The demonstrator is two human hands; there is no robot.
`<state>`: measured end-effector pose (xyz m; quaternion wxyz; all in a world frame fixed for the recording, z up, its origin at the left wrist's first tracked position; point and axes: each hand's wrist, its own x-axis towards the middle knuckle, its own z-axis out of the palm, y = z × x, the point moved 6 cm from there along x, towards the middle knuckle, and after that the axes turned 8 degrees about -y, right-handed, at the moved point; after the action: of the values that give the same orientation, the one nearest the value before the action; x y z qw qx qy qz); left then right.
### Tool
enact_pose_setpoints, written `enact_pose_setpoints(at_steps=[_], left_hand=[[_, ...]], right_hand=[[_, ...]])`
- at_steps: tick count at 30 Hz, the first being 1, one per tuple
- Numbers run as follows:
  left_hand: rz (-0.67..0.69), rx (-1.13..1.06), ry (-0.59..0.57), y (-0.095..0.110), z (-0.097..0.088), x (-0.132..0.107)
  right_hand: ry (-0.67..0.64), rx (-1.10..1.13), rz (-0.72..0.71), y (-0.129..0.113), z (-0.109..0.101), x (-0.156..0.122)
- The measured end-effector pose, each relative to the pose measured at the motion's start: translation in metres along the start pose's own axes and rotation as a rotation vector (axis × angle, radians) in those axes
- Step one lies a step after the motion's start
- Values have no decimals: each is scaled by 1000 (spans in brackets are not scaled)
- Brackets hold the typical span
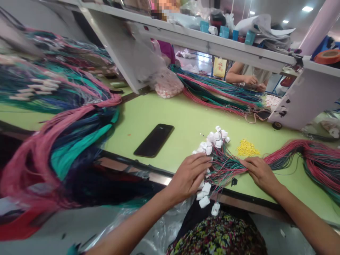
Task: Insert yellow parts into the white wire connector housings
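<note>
A bundle of thin red, green and dark wires (227, 164) lies near the front edge of the green table, with several white plastic connectors (204, 202) at its left end. Some connectors hang over the edge. My left hand (190, 173) rests against the connector end, its fingers stretched out over the wires and connectors. Further right, my right hand (261, 173) is closed on the same bundle, with its fingertips partly hidden. Beyond my right hand the wires trail off to the right. A heap of small yellow pieces (247, 148) lies just behind the bundle.
A black phone (154, 140) lies left of my hands. Thick pink, green and dark wire bundles (79, 138) hang over the table's left edge. A white shelf (239, 46) spans the back; beyond it another person's hands (255, 83) work. A bag of small pinkish parts (168, 85) stands behind.
</note>
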<state>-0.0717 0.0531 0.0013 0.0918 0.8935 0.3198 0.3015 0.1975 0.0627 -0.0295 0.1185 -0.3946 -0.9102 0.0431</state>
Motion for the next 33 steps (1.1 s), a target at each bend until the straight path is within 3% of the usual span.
enact_pose_setpoints(at_steps=[6,9,13,17,22,27,30,33], left_hand=[[-39,-25,21,-21,13,19],[-38,-53,55,-22,12,16],[-84,-81,40,-22,7,7],[-113,-97,28,-21,5,6],[-121,-115,44,-22,5,9],[-129,-120,67,-22,3,10],[-133,-108,80,-23,4,9],[-114,-92,84,-24,6,8]], right_hand=[[-62,-45,69,-2,-8,9],[0,-61,67,-23,-22,10],[56,-9,-106,-64,-34,16],[-23,63,-281,-88,-27,25],[-98,82,-353,-97,-16,38],[-202,-45,-396,-103,3,56],[-104,108,-377,-99,1,59],[110,518,-196,-78,-18,56]])
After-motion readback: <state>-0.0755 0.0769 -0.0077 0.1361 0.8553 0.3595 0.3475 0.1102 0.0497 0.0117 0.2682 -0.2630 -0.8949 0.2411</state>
